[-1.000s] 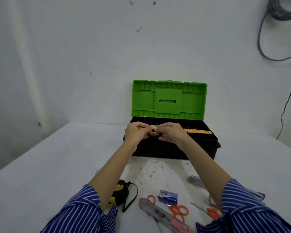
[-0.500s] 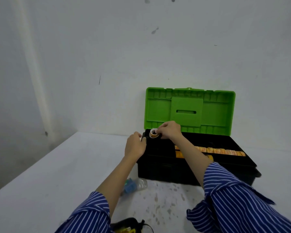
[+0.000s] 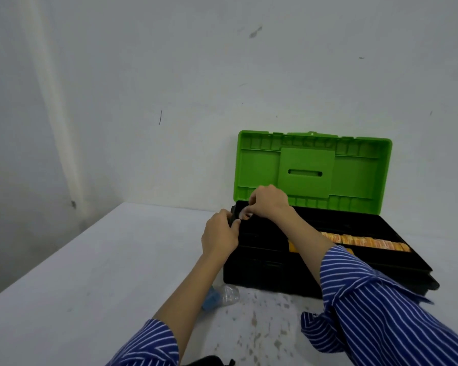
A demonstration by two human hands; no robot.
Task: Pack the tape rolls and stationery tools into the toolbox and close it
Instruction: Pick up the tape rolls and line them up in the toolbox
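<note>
A black toolbox (image 3: 270, 270) stands open on the white table, its green lid (image 3: 354, 175) upright against the wall. My right hand (image 3: 269, 203) pinches a small tape roll (image 3: 244, 214) over the box's far left corner, low at the tray. My left hand (image 3: 220, 235) grips the box's left rim beside it. An orange ruler-like strip (image 3: 365, 244) lies in the tray on the right.
A clear plastic bag with something blue (image 3: 218, 297) lies on the table left of the box front. A black object (image 3: 206, 361) peeks in at the bottom edge. The white table (image 3: 90, 273) extends left; walls close behind the box.
My right hand has lowered the tape roll toward the box's left corner. My left hand has moved up onto the box's left rim. The view has shifted left and closer.
</note>
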